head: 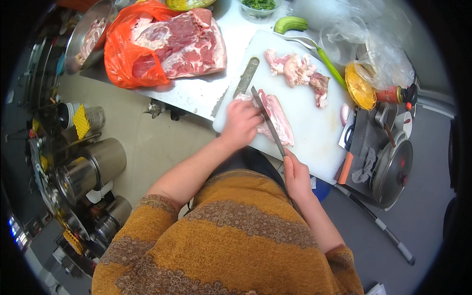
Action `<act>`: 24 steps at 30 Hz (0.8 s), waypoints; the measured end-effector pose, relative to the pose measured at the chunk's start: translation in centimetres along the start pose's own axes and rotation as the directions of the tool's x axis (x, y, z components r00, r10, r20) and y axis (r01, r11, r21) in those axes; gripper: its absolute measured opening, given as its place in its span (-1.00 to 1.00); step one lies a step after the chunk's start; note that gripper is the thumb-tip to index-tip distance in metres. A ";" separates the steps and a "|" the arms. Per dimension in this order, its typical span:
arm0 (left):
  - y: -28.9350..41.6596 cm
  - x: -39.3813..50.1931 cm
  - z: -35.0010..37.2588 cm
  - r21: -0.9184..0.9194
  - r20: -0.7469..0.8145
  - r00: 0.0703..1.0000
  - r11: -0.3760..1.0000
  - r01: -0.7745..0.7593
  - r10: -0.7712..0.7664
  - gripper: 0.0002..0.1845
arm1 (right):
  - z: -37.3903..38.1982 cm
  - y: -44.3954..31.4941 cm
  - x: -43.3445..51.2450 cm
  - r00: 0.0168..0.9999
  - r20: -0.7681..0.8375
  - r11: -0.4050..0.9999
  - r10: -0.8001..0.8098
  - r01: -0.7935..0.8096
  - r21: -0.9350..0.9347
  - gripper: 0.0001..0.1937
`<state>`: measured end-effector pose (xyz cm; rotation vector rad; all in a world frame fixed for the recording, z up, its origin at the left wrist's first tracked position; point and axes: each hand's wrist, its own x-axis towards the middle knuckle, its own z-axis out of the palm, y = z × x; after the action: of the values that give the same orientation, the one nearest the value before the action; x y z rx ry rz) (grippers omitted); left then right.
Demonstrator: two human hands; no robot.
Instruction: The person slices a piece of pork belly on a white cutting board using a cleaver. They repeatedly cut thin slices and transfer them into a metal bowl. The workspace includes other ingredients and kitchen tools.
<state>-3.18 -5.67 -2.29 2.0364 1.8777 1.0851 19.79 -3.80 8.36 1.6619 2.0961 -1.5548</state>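
Observation:
A kitchen knife is in my right hand, fingers wrapped around its handle. Its narrow blade points away from me and lies across a slab of raw pork. My left hand holds the left part of this slab, fingers curled close beside the blade and covering some of the meat. Under both is a white cutting board with an elongated handle slot on its left. Irregular fatty trimmings rest on the far half of the board.
A large pork piece sits partly inside a red plastic bag, beside a metal bowl of meat strips. Right of the board are a green chili pepper, a yellow woven basket and a lidded pan. A cat is below the table edge.

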 end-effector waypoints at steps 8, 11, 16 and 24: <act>0.4 -0.1 0.6 -0.041 -0.014 0.998 0.997 0.063 -0.063 -0.73 | 3.3 -1.4 4.2 0.976 -0.145 0.985 -0.164 0.169 0.024 -0.62; 0.1 -0.3 0.6 -0.019 -0.017 0.998 0.998 0.058 -0.058 -0.72 | 3.6 -3.2 4.8 0.986 -0.137 0.993 -0.098 0.106 0.050 -0.61; 0.0 -0.7 0.8 0.011 -0.006 0.999 0.999 0.052 -0.052 -0.70 | 2.5 0.3 -0.7 0.992 -0.083 0.992 -0.096 0.089 -0.085 -0.60; 0.1 0.0 0.8 -0.029 -0.027 0.998 0.998 0.058 -0.059 -0.76 | 4.5 -5.5 6.1 0.980 -0.150 0.979 -0.128 0.101 -0.176 -0.61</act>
<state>-2.58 -5.42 -2.80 1.9481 1.9115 1.1249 10.78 -2.27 6.31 1.6867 2.3680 -1.2657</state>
